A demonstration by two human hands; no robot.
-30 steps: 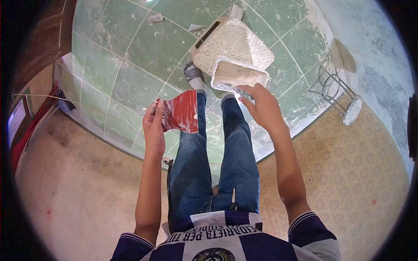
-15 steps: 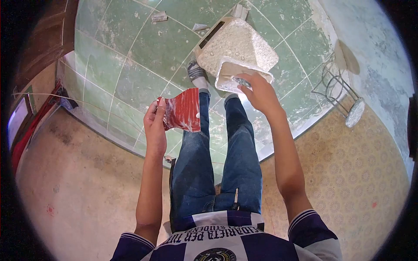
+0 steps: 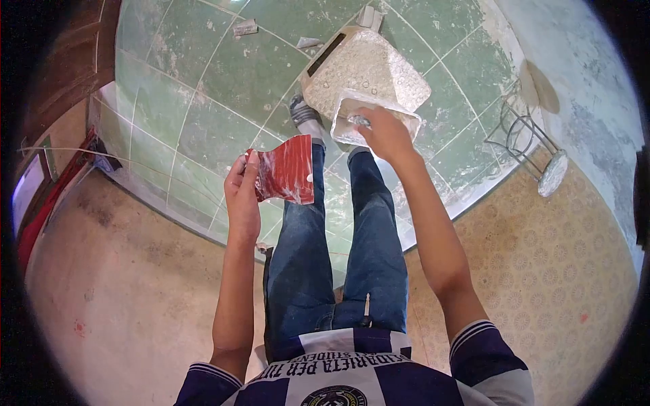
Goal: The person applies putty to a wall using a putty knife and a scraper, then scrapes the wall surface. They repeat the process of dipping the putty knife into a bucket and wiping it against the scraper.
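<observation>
My left hand (image 3: 242, 193) grips a red plastic putty spreader (image 3: 284, 172) by its narrow side, thumb on top. White smears streak its face, and it hangs over my left leg. My right hand (image 3: 388, 133) reaches over a white rectangular tub (image 3: 411, 128) and closes around a small tool with a grey-and-white handle (image 3: 359, 120). The tool's working end is inside the tub, mostly hidden by the hand and too small to make out. White residue coats the tub's inner walls.
Beyond the tub, a whitish, speckled plastic container (image 3: 372, 64) lies on green tiles (image 3: 223, 81). A wire-frame stool-like object (image 3: 528, 139) stands beside the right wall. Scraps (image 3: 245, 27) lie farther off. A wooden door (image 3: 68, 68) is at left.
My right hand has moved slightly left and down over the tub, with the tool's handle turned. The tub has shifted slightly left. My left hand and the spreader have barely moved.
</observation>
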